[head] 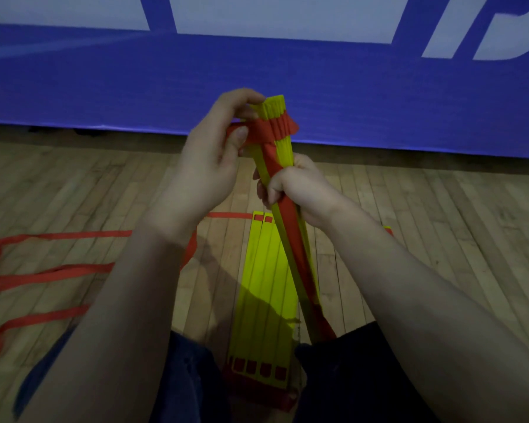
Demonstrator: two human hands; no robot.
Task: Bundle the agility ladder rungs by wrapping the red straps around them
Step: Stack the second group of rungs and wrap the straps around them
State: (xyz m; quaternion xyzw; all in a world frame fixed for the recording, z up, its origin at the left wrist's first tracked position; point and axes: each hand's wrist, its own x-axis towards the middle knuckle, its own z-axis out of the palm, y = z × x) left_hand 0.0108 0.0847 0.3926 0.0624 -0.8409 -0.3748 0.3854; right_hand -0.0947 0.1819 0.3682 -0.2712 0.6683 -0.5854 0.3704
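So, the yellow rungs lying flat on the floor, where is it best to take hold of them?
Probably at the near end of the flat rungs, coming from above. There the red strap threads their slots and keeps them together. They lie side by side, so pinch across the whole width.

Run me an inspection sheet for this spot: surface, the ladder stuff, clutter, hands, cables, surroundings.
Surface: wooden floor, plank boards.
Job's things: rung bundle held up at a tilt; red strap wound round it near the top and running down its length; flat rungs lie side by side on the floor; loose straps trail on the left.
Clutter: nothing seen.
Grippers: left hand pinches the red strap by the bundle's top; right hand grips the rung bundle lower down.
Cables: nothing seen.
Surroundings: blue banner with white shapes behind; dark-clad legs flank the flat rungs.
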